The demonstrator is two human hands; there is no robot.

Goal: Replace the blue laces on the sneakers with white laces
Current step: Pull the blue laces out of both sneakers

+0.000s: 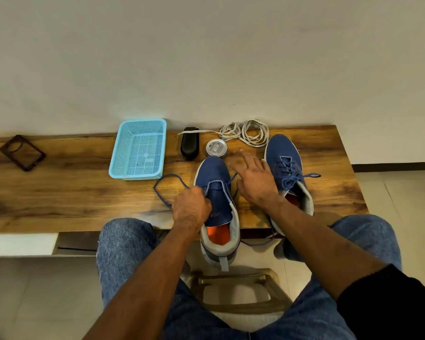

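Unlacing step, left sneaker [215, 190] at 6 o'clock on tabletop [59, 192]. Left hand [191, 209] fingers pinching blue lace [167, 182], mostly pulled free. Right hand [255, 182] fingers spread, blurred, holding nothing. White laces [245, 132] at 12 o'clock, untouched. Next, probably: draw lace out fully.

blue sneakers [215, 182], white laces [245, 132], turquoise basket [115, 155]

The right hand's [254, 182] fingers are motion-blurred. The left hand [191, 208] hides its grip on the blue lace [168, 190]. The tin's [216, 148] label is unreadable.
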